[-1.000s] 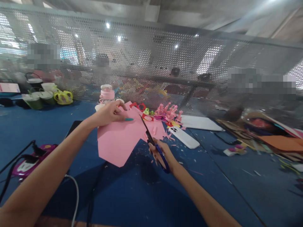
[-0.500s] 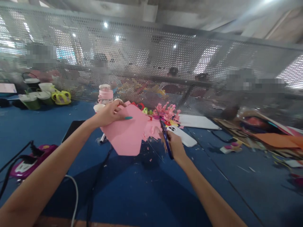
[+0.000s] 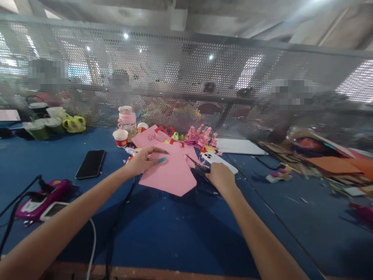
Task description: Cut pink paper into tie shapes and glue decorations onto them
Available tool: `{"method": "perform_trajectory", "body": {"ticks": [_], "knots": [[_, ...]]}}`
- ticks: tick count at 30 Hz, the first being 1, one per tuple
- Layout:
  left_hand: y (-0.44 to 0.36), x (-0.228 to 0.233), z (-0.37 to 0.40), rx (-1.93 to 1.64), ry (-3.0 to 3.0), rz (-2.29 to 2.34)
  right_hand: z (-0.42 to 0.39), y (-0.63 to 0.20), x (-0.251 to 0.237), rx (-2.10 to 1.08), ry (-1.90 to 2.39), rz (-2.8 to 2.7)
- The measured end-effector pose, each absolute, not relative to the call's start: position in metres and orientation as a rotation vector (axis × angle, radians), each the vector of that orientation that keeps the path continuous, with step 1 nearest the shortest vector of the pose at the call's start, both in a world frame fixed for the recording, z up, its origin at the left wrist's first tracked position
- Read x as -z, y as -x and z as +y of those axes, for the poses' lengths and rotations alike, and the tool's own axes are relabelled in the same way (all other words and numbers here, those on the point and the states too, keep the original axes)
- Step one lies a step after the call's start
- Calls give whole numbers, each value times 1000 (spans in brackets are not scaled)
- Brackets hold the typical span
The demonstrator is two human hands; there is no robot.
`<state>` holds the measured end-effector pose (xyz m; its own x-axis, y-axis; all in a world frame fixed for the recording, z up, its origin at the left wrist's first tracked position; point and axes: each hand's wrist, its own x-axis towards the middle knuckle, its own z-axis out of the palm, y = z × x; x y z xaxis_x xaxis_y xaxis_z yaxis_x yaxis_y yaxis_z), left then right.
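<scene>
My left hand (image 3: 145,160) grips the left side of a pink sheet of paper (image 3: 175,175), its thumb lying on top. The sheet has angled edges and is held over the blue table. In my right hand (image 3: 220,175) is a pair of scissors (image 3: 197,163), the handles mostly hidden by the fingers. The blades point up and left at the sheet's right edge; whether they touch it I cannot tell. Behind the sheet lie more pink paper pieces (image 3: 145,137) and a cluster of pink paper cutouts (image 3: 201,136).
A white phone (image 3: 217,158) lies beside my right hand. A black phone (image 3: 91,164) and a purple power strip (image 3: 43,202) with cables are at the left. Beyond stand a paper cup (image 3: 120,138) and a pink-topped bottle (image 3: 127,120). Orange paper (image 3: 335,164) lies at the right.
The pink sheet has been lowered and turned, its lower corner now further right. My left hand moved down and slightly right. The scissors swung from steep to pointing left toward the sheet.
</scene>
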<state>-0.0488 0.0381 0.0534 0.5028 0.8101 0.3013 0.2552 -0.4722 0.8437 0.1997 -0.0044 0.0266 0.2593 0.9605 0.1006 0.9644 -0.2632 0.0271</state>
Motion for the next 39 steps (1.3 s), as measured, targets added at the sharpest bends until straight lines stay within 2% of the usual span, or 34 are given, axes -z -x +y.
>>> {"method": "perform_trajectory", "body": {"ticks": [5, 10, 13, 16, 21, 23, 26, 30, 39], "knots": [[41, -18, 5, -958, -1671, 919, -8, -196, -28, 154, 2286, -1957], [41, -2, -25, -903, -1747, 877, -4, -189, -32, 104, 1913, -1817], [42, -3, -37, -897, -2063, 849, -3, -179, -25, -297, 1627, -1671], [44, -2, -40, -1068, -2304, 813, -1, -171, -13, -770, 1430, -1600], [49, 4, -36, -1686, -2418, 938, 4, -160, 1, -1038, 1358, -1381], [52, 5, -36, -1821, -2548, 764, 7, -149, 2, -1049, 1400, -1434], [53, 4, -40, -1828, -2687, 482, 15, -120, -2, -997, 1482, -1566], [55, 1, -44, -1888, -2727, 294, 32, -70, -17, -780, 1613, -1725], [59, 4, -36, -1912, -2873, 434, 68, 14, -30, -574, 1889, -1954]]}}
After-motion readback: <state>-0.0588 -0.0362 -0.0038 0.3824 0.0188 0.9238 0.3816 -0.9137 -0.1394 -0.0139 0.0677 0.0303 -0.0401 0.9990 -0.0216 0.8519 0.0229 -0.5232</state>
